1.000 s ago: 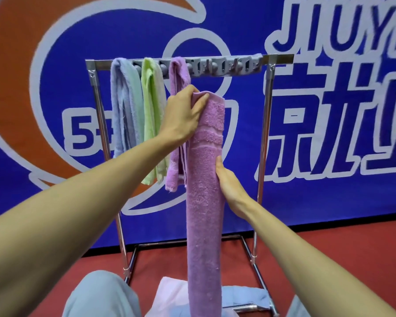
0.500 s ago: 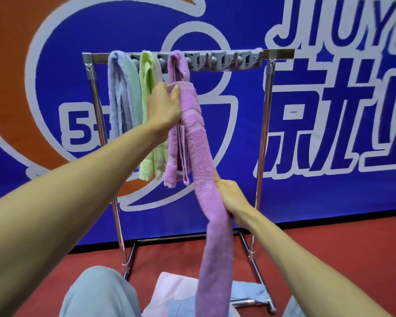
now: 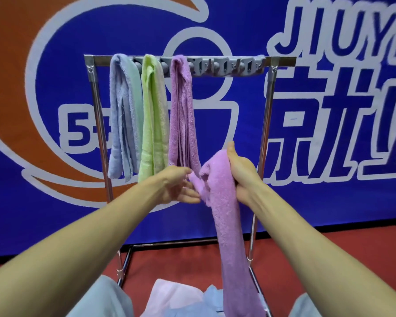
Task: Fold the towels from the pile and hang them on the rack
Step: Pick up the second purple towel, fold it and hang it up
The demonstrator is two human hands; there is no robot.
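Towel (image 3: 226, 213), purple, is mid-fold: right hand (image 3: 240, 177) clamps its top, left hand (image 3: 176, 188) lies fingers apart at its edge. Next, likely: double it, drape on rack (image 3: 284, 61), right of hung towels (image 3: 153, 110).

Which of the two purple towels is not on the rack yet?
The lighter purple towel, gripped by the right hand. The darker purple towel hangs over the rack, beside the green towel.

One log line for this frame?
phase: folding | right hand: grips purple towel | left hand: at its edge, grip unclear | rack: three towels hung
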